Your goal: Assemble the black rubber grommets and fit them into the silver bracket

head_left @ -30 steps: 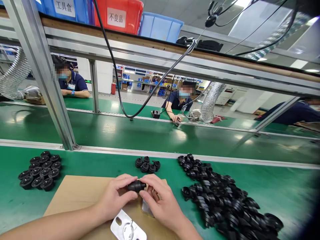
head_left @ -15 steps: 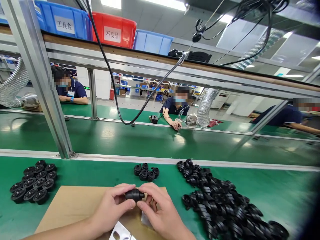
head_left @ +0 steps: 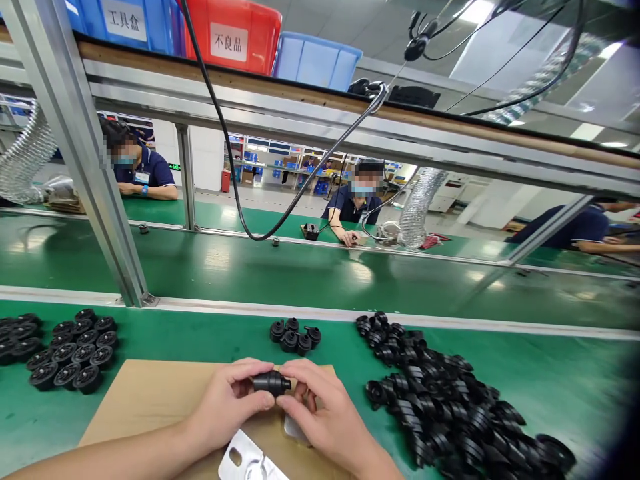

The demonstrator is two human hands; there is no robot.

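Pinching, left hand (head_left: 220, 408): thumb and fingers were closed around the wide end of the black part (head_left: 271, 384).
Right hand (head_left: 327, 413): thumb and forefinger were drawn narrow on the slim end, other fingers curled, over the right side of the cardboard sheet (head_left: 145, 397).
Black part: lay sideways between both hands, above the sheet's far half, slim end pointing right.
Metal plate (head_left: 249, 452): rested on the sheet's near area, cut off by the frame; slot and round recess showed.
Pale block (head_left: 295, 430): sat on the sheet, partly behind the right hand; material unclear.
Small black cluster (head_left: 289, 342): stood just beyond the sheet's far edge.
Black pile (head_left: 453, 400): spread right of the sheet on the green bench (head_left: 575, 380).
Round black parts (head_left: 65, 353): stood grouped left of the sheet, outermost ones blurred.
Co-worker (head_left: 345, 208): worked well beyond the sheet, hand on something too small to tell.
Red bin (head_left: 233, 33): stood on a shelf, above and beyond the sheet.
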